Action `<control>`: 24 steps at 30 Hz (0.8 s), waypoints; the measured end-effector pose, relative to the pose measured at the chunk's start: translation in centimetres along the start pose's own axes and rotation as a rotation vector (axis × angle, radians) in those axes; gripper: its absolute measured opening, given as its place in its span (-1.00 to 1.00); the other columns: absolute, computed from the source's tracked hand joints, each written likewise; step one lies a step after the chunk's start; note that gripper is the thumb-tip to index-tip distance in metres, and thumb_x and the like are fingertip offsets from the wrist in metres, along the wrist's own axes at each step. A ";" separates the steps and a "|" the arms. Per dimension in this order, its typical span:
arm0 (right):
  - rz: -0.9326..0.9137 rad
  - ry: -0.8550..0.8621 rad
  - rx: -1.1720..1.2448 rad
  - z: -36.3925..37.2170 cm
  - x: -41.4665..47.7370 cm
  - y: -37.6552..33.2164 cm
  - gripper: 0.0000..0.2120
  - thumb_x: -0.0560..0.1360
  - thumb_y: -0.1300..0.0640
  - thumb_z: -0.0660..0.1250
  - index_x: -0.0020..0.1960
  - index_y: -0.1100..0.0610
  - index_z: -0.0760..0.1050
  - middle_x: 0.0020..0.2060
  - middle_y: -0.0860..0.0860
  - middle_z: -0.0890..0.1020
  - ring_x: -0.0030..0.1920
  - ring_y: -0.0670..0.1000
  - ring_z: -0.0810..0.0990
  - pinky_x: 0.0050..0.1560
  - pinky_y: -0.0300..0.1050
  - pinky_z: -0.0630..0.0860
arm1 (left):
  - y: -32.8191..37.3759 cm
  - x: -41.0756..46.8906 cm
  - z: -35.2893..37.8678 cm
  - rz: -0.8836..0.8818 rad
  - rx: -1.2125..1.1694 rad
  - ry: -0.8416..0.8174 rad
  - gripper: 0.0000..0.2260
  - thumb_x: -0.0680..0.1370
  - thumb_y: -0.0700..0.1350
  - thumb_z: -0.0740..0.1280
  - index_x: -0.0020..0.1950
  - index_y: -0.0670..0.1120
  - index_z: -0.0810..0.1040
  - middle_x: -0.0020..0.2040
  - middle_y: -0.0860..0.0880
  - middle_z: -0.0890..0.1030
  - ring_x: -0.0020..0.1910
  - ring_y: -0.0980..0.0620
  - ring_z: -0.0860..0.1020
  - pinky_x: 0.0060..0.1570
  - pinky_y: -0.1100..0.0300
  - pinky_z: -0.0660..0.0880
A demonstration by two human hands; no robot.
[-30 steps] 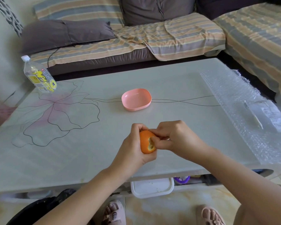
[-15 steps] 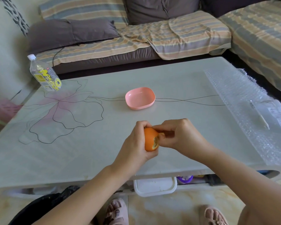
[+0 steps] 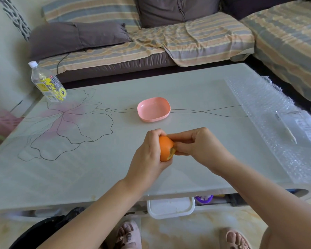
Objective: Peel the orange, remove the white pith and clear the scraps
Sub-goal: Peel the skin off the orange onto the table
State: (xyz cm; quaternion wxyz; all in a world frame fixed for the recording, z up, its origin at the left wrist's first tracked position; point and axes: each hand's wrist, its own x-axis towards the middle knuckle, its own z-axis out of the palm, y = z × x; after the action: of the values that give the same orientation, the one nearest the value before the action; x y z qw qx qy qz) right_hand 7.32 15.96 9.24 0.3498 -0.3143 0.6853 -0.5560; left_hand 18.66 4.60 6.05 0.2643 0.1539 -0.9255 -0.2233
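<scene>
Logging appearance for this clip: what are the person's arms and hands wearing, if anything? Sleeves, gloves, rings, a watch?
Nothing shows on them. The left hand and right hand are bare, with no gloves and no rings on the fingers in view. Neither wrist carries a watch or bracelet. The left forearm and right forearm are uncovered up to the frame edge, so no sleeve appears in the head view.

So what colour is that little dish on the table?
Plain pink dish, seen in the head view.

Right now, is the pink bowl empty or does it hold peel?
Empty: the bowl shows a bare pink inside, no peel in it.
</scene>
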 end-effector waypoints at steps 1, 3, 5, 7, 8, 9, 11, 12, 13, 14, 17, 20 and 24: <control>0.013 0.008 0.007 -0.1 0.0 -0.1 -0.69 0.46 0.39 0.28 0.09 0.13 0.64 -0.12 0.03 0.72 -0.12 -0.05 0.70 -0.06 -0.35 0.57 | 0.1 0.0 0.2 0.003 0.006 0.004 -0.46 0.35 -0.17 0.52 0.15 0.01 0.25 0.03 -0.05 0.50 -0.16 -0.05 0.53 -0.27 0.24 0.39; 0.034 0.041 0.020 -0.2 0.0 -0.2 -0.67 0.44 0.43 0.27 0.06 0.15 0.65 -0.14 0.06 0.72 -0.17 -0.05 0.70 -0.17 -0.40 0.54 | 0.4 0.0 0.5 0.007 0.013 0.005 -0.43 0.35 -0.18 0.53 0.13 0.05 0.21 0.03 -0.07 0.51 -0.15 -0.06 0.54 -0.27 0.26 0.36; 0.048 0.077 0.065 -0.2 0.0 -0.3 -0.67 0.42 0.46 0.26 0.04 0.17 0.65 -0.16 0.07 0.72 -0.18 -0.03 0.71 -0.18 -0.38 0.55 | 0.6 0.1 0.7 0.012 0.018 0.017 -0.43 0.35 -0.14 0.54 0.13 0.05 0.21 0.03 -0.06 0.50 -0.14 0.00 0.52 -0.27 0.33 0.32; 0.060 0.108 0.146 -0.2 0.1 -0.4 -0.68 0.40 0.48 0.26 0.02 0.21 0.65 -0.15 0.11 0.71 -0.16 0.00 0.70 -0.14 -0.30 0.59 | 0.8 0.3 0.6 -0.002 -0.011 0.049 -0.46 0.37 -0.06 0.54 0.13 0.04 0.22 0.03 -0.02 0.50 -0.13 0.08 0.47 -0.27 0.35 0.32; 0.064 0.122 0.192 -0.1 0.2 -0.5 -0.68 0.40 0.48 0.26 0.01 0.22 0.64 -0.14 0.13 0.71 -0.16 0.01 0.70 -0.13 -0.27 0.61 | 1.0 0.4 0.6 -0.019 -0.041 0.065 -0.47 0.38 -0.03 0.53 0.12 0.04 0.22 0.02 0.01 0.48 -0.10 0.09 0.45 -0.26 0.34 0.34; 0.068 0.135 0.241 -0.2 0.3 -0.5 -0.70 0.40 0.49 0.26 -0.01 0.21 0.64 -0.15 0.14 0.70 -0.16 0.00 0.70 -0.13 -0.26 0.61 | 1.1 0.5 0.5 -0.045 -0.079 0.077 -0.48 0.38 -0.01 0.53 0.12 0.04 0.23 0.03 0.04 0.47 -0.09 0.10 0.44 -0.25 0.32 0.37; 0.079 0.156 0.340 -0.2 0.3 -0.6 -0.74 0.42 0.48 0.29 -0.04 0.20 0.63 -0.15 0.14 0.70 -0.17 -0.01 0.69 -0.15 -0.25 0.62 | 1.4 0.8 0.3 -0.099 -0.152 0.098 -0.50 0.38 -0.01 0.53 0.12 0.02 0.27 0.03 0.08 0.44 -0.08 0.15 0.42 -0.23 0.35 0.39; 0.089 0.166 0.381 -0.1 0.4 -0.5 -0.75 0.43 0.46 0.30 -0.04 0.20 0.63 -0.14 0.14 0.70 -0.17 -0.02 0.69 -0.14 -0.26 0.62 | 1.5 0.9 0.3 -0.114 -0.176 0.107 -0.51 0.38 -0.01 0.53 0.10 0.02 0.28 0.02 0.08 0.43 -0.10 0.17 0.41 -0.22 0.39 0.39; 0.102 0.177 0.417 -0.1 0.4 -0.4 -0.77 0.44 0.45 0.30 -0.05 0.20 0.63 -0.15 0.13 0.70 -0.17 -0.03 0.68 -0.15 -0.27 0.62 | 1.6 0.9 0.4 -0.124 -0.188 0.114 -0.50 0.37 -0.01 0.53 0.09 0.03 0.26 0.02 0.08 0.43 -0.10 0.19 0.39 -0.21 0.43 0.37; 0.114 0.190 0.451 0.0 0.4 -0.3 -0.78 0.45 0.44 0.30 -0.04 0.21 0.63 -0.16 0.11 0.70 -0.19 -0.04 0.68 -0.16 -0.28 0.61 | 1.7 1.0 0.4 -0.134 -0.190 0.118 -0.49 0.37 0.00 0.54 0.08 0.05 0.24 0.02 0.09 0.42 -0.11 0.21 0.38 -0.21 0.46 0.36; 0.129 0.250 0.521 0.3 0.5 -0.2 -0.77 0.46 0.46 0.28 -0.03 0.23 0.62 -0.19 0.06 0.71 -0.24 -0.09 0.67 -0.21 -0.32 0.60 | 1.9 1.3 0.6 -0.170 -0.179 0.129 -0.46 0.35 0.03 0.54 0.08 0.08 0.21 0.03 0.08 0.41 -0.11 0.22 0.37 -0.22 0.48 0.37; 0.132 0.277 0.569 0.4 0.5 -0.4 -0.77 0.45 0.46 0.27 -0.07 0.20 0.62 -0.17 0.06 0.71 -0.21 -0.09 0.68 -0.19 -0.30 0.60 | 1.9 1.7 0.7 -0.190 -0.185 0.143 -0.44 0.34 0.03 0.55 0.09 0.08 0.21 0.03 0.06 0.42 -0.08 0.16 0.41 -0.20 0.48 0.38; 0.131 0.290 0.596 0.3 0.4 -0.6 -0.77 0.45 0.46 0.28 -0.08 0.21 0.62 -0.15 0.09 0.70 -0.21 -0.06 0.68 -0.18 -0.30 0.60 | 1.9 2.1 0.6 -0.216 -0.195 0.143 -0.45 0.34 0.02 0.55 0.07 0.07 0.21 0.03 0.06 0.43 -0.08 0.11 0.43 -0.21 0.50 0.36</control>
State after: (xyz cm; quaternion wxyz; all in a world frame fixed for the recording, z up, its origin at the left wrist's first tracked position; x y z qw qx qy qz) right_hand 7.36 15.33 9.72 0.3603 -0.0710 0.5541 -0.7471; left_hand 16.27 5.53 7.39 0.3177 0.2416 -0.8564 -0.3274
